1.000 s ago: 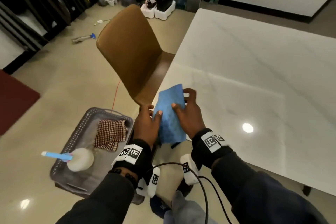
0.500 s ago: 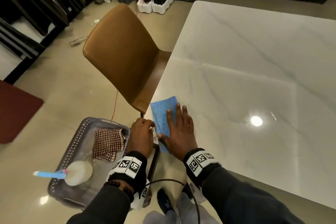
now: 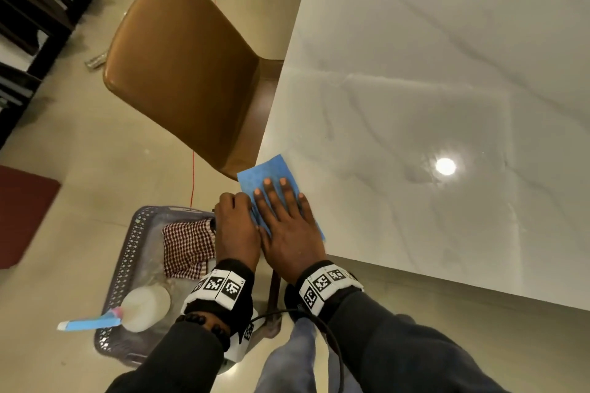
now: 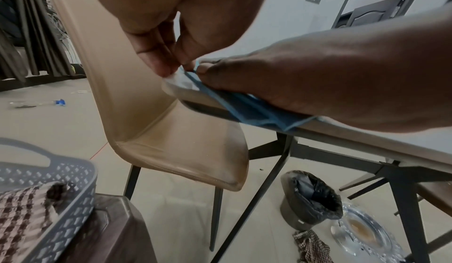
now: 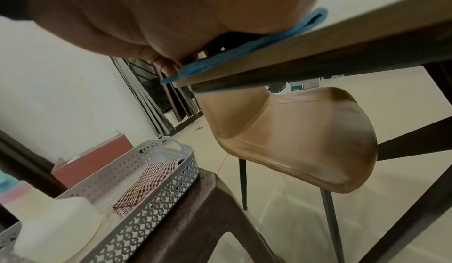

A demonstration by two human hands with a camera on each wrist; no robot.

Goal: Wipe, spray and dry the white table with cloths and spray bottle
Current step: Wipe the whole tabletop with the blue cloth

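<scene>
A blue cloth (image 3: 266, 174) lies on the near left corner of the white table (image 3: 431, 89). My right hand (image 3: 282, 214) presses flat on it with straight fingers; its palm (image 5: 183, 15) covers most of the cloth (image 5: 220, 60). My left hand (image 3: 234, 220) is at the table's left edge, fingers curled. In the left wrist view its fingertips (image 4: 168, 67) pinch the cloth's edge (image 4: 249, 110) beside the right hand (image 4: 318, 85). A white spray bottle (image 3: 143, 308) with a blue nozzle and a checked cloth (image 3: 188, 246) lie in a grey basket (image 3: 127, 265).
A brown chair (image 3: 185, 73) stands against the table's left side, just beyond the cloth. The basket rests on a brown stool (image 5: 195, 209) by my left leg. Under the table are a lined bin (image 4: 310, 197) and a glass dish (image 4: 364, 230).
Both hands held the blue cloth up over the corner; it has come down onto the table. The right hand now lies flat on it, and the left has dropped to the edge.
</scene>
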